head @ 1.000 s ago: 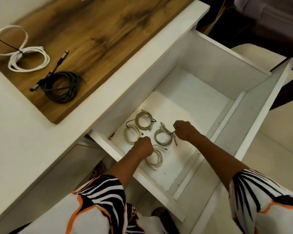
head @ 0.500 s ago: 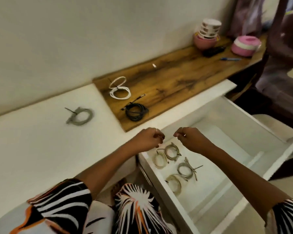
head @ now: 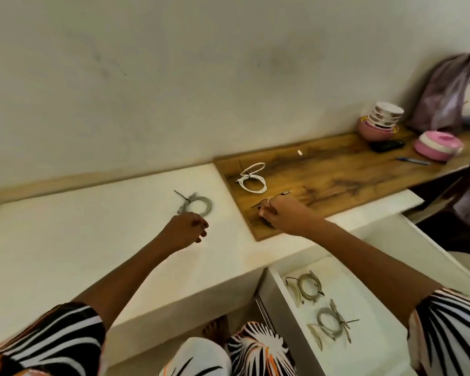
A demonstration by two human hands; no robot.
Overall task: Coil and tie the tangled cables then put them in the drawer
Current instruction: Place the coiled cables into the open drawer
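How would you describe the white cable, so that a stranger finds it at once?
Look at the wooden board along the wall. Near its left end lies the white cable, coiled in a figure of eight with a black tie. The grey cable sits off the board, on the white countertop.

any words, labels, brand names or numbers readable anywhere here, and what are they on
None can be read.
Stacked bowls: a patterned band on the rims, too blurred to tell whether it holds letters.
Pink container: no print visible.
Black device: dark, no marking visible.
Blue pen: too small to read.
Coiled cables on the white counter, on the wooden board and in the drawer: no labels seen.
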